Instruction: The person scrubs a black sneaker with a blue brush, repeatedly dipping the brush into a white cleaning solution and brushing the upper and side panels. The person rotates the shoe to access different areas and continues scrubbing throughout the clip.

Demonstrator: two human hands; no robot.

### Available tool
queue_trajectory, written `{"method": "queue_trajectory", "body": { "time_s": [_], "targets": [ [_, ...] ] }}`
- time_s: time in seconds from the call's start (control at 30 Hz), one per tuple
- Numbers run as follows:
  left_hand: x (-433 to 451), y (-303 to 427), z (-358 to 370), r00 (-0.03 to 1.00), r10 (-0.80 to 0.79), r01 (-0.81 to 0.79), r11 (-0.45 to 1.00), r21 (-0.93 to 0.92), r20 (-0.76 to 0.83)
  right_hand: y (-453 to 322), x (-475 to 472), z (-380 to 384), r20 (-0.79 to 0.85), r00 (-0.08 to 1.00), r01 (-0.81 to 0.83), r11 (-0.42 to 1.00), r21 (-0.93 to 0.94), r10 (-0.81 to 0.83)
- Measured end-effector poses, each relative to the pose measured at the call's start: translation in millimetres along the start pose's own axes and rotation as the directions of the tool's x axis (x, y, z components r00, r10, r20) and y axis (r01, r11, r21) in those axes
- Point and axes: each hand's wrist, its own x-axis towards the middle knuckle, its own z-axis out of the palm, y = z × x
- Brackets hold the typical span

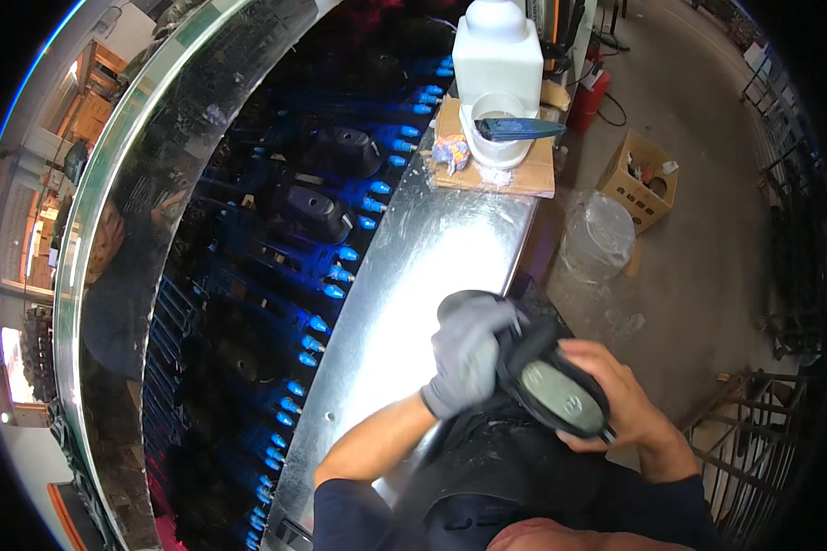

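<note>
My left hand [470, 351], in a grey glove, lies over the black strap part of a dark shoe-like item [524, 344]; the glove is blurred. My right hand [617, 386] is bare and grips the right end of this item, its fingers around the black rim. A pale grey-green oval sole-like face [562, 399] of the item is turned up and bears a small logo. Behind the gloved hand a dark rounded edge shows over the metal bench [413, 289]. What the glove's fingers touch is partly hidden.
A white dispenser [499, 62] with a blue-handled brush or tool [520, 129] stands on cardboard [493, 180]. Left of the bench are blue-tipped fixtures [372, 204] with black moulded parts [317, 210]. A carton [641, 175], plastic-covered bucket [598, 237] and fire extinguisher [589, 96] stand right.
</note>
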Motion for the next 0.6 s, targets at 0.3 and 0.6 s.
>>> {"method": "queue_trajectory", "body": {
  "time_s": [0.3, 0.6],
  "targets": [
    [9.8, -47.6, -12.5, 0.99, 0.127, -0.115, 0.976, -0.183, 0.055, -0.1, 15.6, 42.7, -0.19, 0.98, 0.049, 0.996, -0.079, -0.063],
    [80.4, -94.3, -42.1, 0.99, -0.034, 0.045, 0.995, 0.084, -0.134, 34.8, 136.5, 46.5, -0.253, 0.965, 0.068, 0.998, 0.01, -0.063]
  ]
}}
